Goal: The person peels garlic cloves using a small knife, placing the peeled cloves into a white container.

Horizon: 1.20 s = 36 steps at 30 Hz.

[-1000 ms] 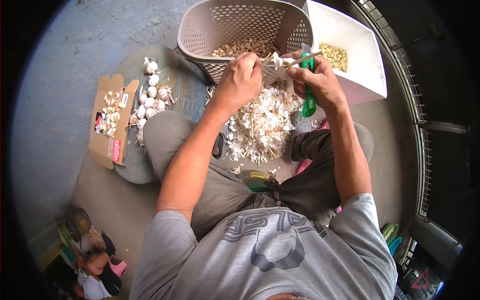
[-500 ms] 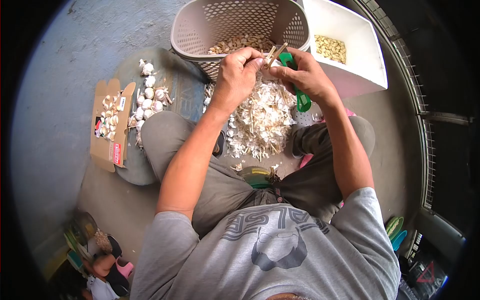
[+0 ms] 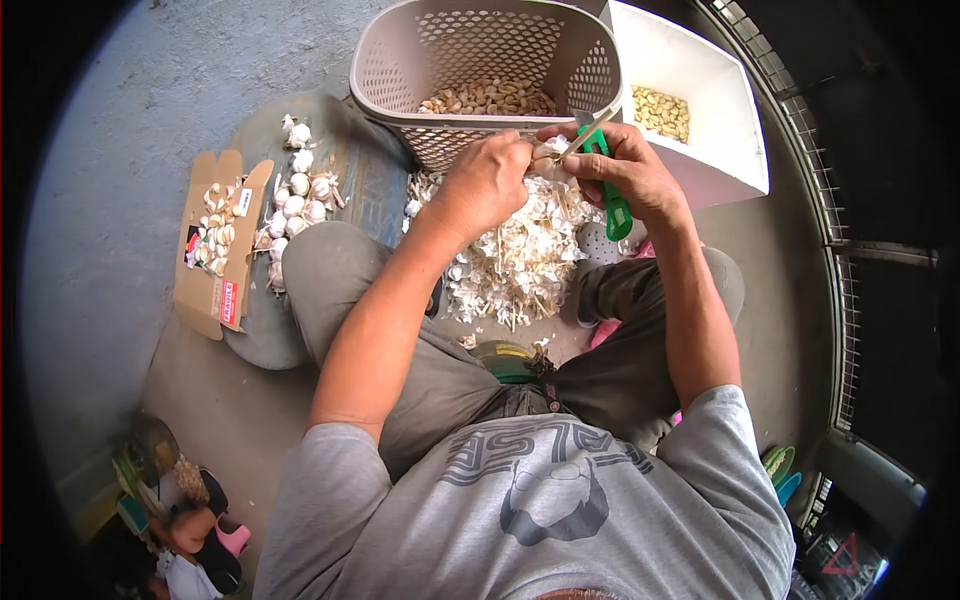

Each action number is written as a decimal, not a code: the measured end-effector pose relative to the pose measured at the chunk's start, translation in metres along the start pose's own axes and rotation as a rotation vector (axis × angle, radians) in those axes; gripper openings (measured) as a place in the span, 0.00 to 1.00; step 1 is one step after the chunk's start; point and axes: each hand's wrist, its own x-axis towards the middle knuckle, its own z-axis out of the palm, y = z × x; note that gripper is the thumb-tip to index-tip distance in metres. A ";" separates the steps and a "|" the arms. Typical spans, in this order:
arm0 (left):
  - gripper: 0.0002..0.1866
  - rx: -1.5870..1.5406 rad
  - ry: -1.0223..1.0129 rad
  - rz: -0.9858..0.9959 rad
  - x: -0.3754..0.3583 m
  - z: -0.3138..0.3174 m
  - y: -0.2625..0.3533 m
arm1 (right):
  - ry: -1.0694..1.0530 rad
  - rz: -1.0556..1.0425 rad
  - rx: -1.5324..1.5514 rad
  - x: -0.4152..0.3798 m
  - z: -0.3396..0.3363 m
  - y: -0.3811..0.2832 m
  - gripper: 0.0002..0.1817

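Note:
My left hand [image 3: 492, 178] is closed around a garlic bulb [image 3: 548, 160], held just in front of the basket. My right hand [image 3: 625, 170] grips a green-handled knife [image 3: 612, 190], its blade end against the bulb between both hands. Below the hands lies a heap of white garlic skins and stalks [image 3: 515, 260] on the floor between my legs.
A beige perforated basket [image 3: 400, 60] holds peeled cloves. A white box [image 3: 725, 110] to its right holds more cloves. Whole garlic bulbs [image 3: 300, 195] lie on a mat at the left, beside an open cardboard box [image 3: 215, 245]. A railing runs along the right.
Both hands dropped slightly from the basket rim toward the skin heap and stay together. The stalks that stuck up between the fingers no longer show.

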 end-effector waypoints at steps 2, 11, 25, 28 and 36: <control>0.08 0.003 0.014 0.015 0.000 0.000 -0.001 | -0.002 0.025 0.064 -0.001 0.004 -0.004 0.24; 0.09 0.046 0.061 -0.045 -0.003 -0.015 0.003 | 0.044 0.008 0.231 0.000 0.003 0.003 0.22; 0.08 -0.383 0.235 -0.068 0.003 -0.026 0.012 | 0.128 0.057 -0.104 0.011 0.018 0.008 0.16; 0.05 -0.273 0.288 -0.015 0.003 -0.021 0.012 | 0.152 0.027 -0.074 0.010 0.024 0.004 0.18; 0.05 -0.345 0.321 -0.160 0.006 -0.019 0.009 | 0.146 -0.007 0.109 0.007 0.021 0.008 0.19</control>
